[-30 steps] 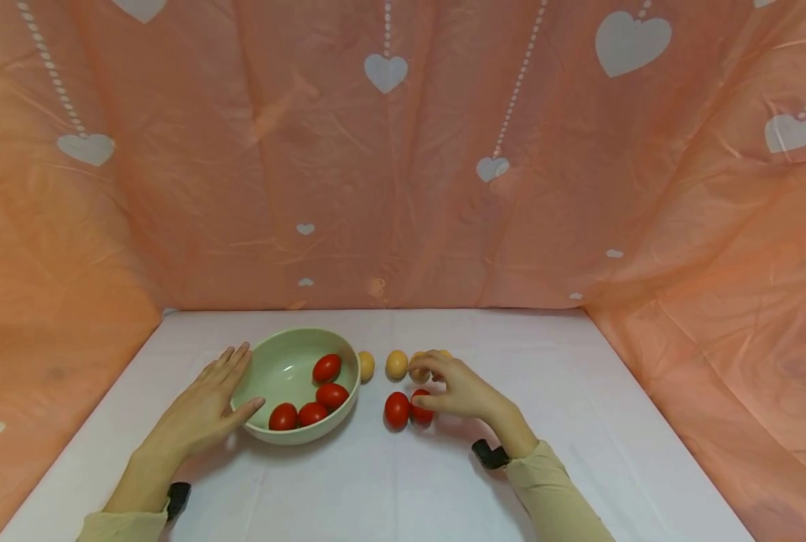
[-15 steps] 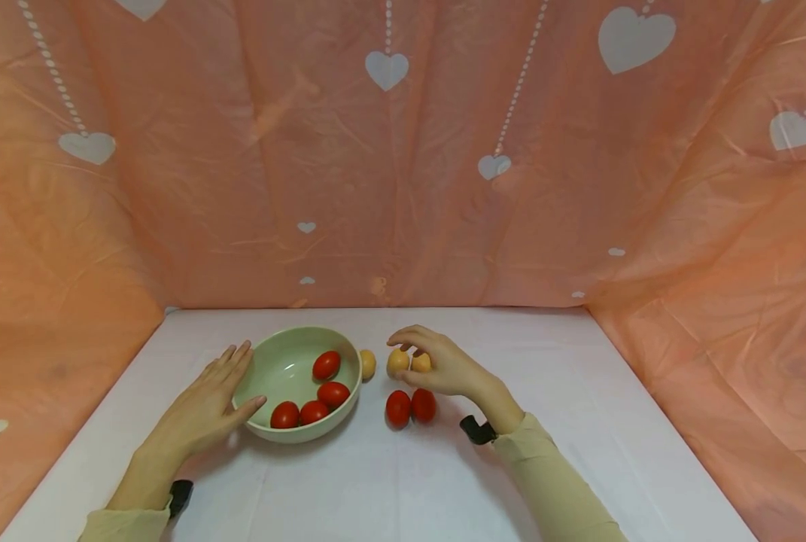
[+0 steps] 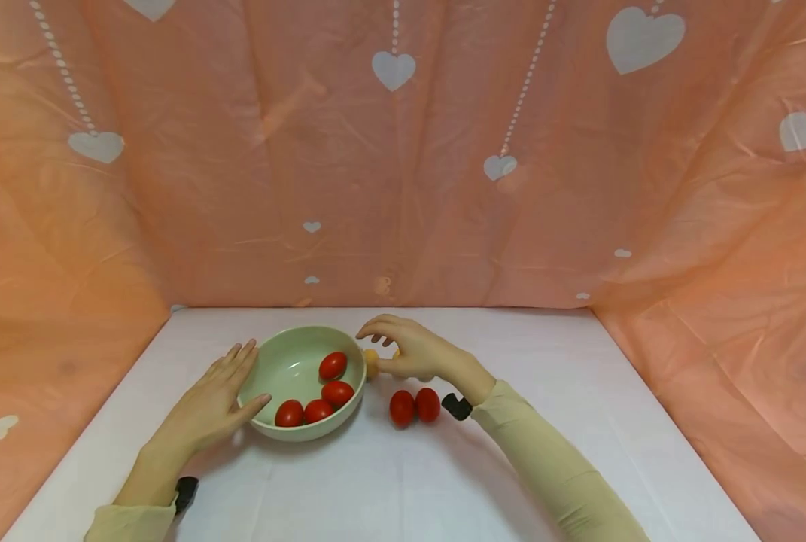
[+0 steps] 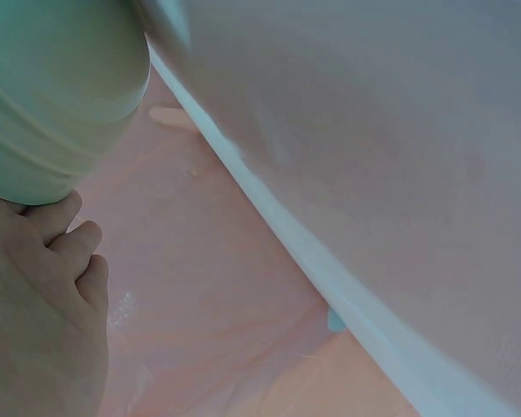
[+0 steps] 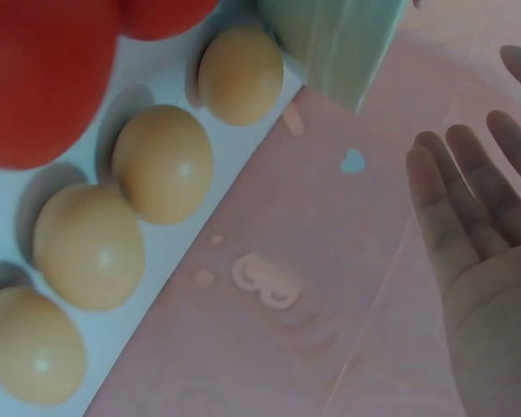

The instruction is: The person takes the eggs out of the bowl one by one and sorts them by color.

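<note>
My left hand (image 3: 202, 410) rests against the left side of a pale green bowl (image 3: 277, 342), fingers extended and thumb over the rim. In the left wrist view its fingertips touch the bowl's outer wall (image 4: 61, 104). Several smooth red egg-shaped things, resembling tomatoes (image 3: 333, 366), lie inside the bowl. My right hand (image 3: 419, 350) hovers beside the bowl's right rim, holding nothing, fingers loosely extended. An egg (image 3: 372, 363) sits by the bowl, partly hidden by this hand. The right wrist view shows several yellowish eggs (image 5: 163, 165) in a row.
Two more red tomatoes (image 3: 403, 409) lie side by side in front of my right hand. A white cloth (image 3: 348, 489) covers the table. Behind and at both sides hangs an orange-pink curtain (image 3: 443, 226) with white hearts.
My right hand has moved left and a little away from me, from above the red tomatoes and eggs to the bowl's right rim. My left hand stays at the bowl.
</note>
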`<state>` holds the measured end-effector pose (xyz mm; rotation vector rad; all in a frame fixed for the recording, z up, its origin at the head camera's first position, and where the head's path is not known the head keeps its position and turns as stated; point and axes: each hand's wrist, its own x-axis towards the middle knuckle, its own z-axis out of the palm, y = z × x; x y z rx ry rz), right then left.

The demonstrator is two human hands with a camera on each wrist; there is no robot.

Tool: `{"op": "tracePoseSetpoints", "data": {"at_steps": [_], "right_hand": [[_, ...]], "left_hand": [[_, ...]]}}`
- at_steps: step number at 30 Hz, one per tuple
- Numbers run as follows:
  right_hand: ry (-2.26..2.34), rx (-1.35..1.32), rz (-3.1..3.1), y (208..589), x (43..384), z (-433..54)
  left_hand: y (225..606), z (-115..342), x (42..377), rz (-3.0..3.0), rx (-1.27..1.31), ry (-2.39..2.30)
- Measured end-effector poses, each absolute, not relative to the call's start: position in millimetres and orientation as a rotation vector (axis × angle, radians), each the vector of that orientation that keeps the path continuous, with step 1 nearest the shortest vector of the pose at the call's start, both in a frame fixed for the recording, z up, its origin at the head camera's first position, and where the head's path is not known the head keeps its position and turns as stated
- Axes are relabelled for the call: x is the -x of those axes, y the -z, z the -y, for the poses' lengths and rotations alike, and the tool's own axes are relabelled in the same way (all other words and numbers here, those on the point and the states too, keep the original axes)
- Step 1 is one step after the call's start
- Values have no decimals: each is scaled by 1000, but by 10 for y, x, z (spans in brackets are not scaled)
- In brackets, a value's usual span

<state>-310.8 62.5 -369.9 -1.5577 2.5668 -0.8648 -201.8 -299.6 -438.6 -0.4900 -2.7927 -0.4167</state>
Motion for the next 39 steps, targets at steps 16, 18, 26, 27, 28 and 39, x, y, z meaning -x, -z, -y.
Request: {"op": "tracePoseSetpoints", "data": {"at_steps": [16, 18, 26, 27, 28, 39], "right_hand": [[725, 1560, -2364, 3713, 3169, -47], [690, 1548, -2344, 3744, 3185, 13], [442, 1610, -2322, 3810, 3209, 191], [419, 1610, -2319, 3815, 3208, 205], [399, 1608, -2317, 3822, 3206, 219], [282, 1623, -2314, 3916, 3157, 317]], "left_hand": [[4390, 2998, 2014, 2773, 502, 406], [4391, 2999, 2014, 2774, 502, 411], [4388, 2991, 2016, 2779, 500, 410], [4386, 2990, 2015, 2780, 499, 411], [4384, 2989, 2015, 2780, 498, 409], [4383, 2996, 2010, 2767, 502, 407]]}}
